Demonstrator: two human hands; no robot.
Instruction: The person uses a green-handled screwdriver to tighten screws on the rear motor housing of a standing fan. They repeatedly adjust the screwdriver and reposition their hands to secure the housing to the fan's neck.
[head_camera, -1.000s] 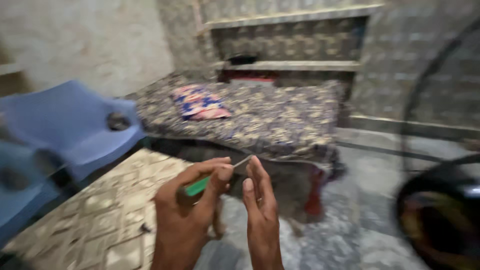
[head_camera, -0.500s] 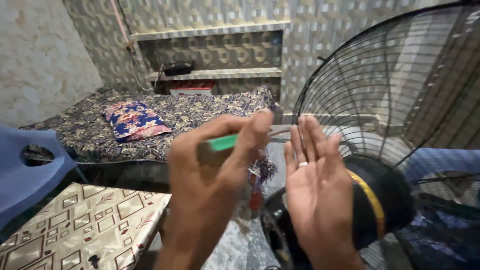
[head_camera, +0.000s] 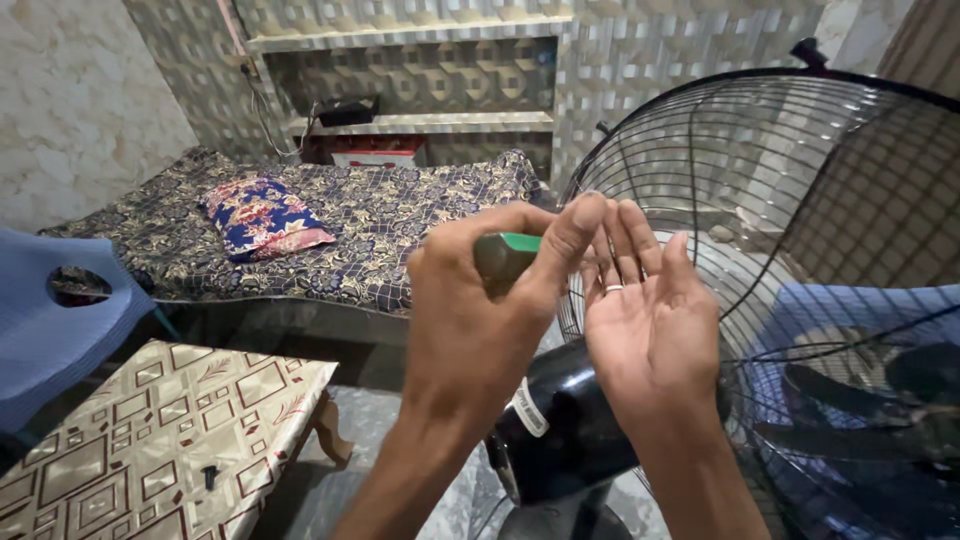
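In the middle of the frame, my left hand (head_camera: 480, 300) is squeezing a green-handled tool (head_camera: 508, 252) tight, so it is not slipping. My right hand (head_camera: 650, 320) is wide open and holding nothing, just beside the wire fan guard (head_camera: 760, 180) and the black fan motor (head_camera: 560, 430).

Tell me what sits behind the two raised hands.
Behind the left hand and right hand: a fan's black motor housing and wire guard. The left hand grips a green-handled tool; its tip is hidden.
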